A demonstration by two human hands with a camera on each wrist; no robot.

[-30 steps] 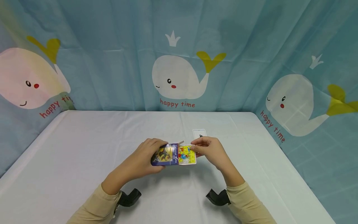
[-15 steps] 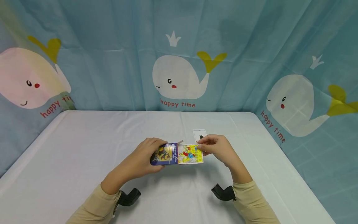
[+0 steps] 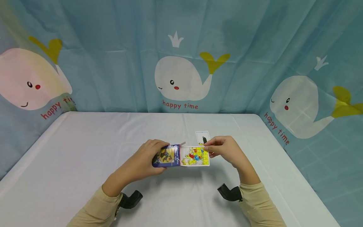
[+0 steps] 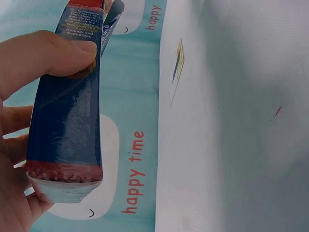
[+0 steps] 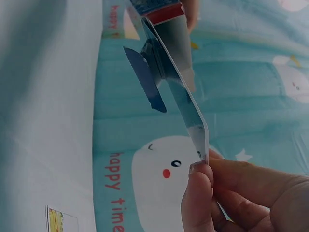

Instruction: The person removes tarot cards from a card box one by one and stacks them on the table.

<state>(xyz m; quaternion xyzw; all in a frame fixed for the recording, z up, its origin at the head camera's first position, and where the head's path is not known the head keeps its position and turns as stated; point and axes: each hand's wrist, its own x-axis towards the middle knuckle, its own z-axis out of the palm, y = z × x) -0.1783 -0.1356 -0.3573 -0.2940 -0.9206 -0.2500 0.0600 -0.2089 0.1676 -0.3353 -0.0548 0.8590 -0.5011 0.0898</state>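
A blue card box [image 3: 166, 156] lies on its side in the air, gripped by my left hand [image 3: 144, 159]. The left wrist view shows the thumb across the narrow printed side of the box [image 4: 67, 116]. From its right-hand end sticks a yellow picture card [image 3: 196, 157]. My right hand [image 3: 227, 150] pinches the card's outer end between thumb and fingers. In the right wrist view the card [image 5: 192, 106] is seen nearly edge-on, beside an open blue box flap [image 5: 145, 79]. How much card is still inside the box is hidden.
Another picture card [image 3: 202, 136] lies face up on the white-covered table [image 3: 113, 132], just behind the right hand. A blue whale-print curtain [image 3: 127, 63] stands along the back and sides. Black wrist mounts [image 3: 130, 200] project from both sleeves.
My right hand has moved right, drawing the yellow card farther out of the box. The left hand and box have stayed almost still.
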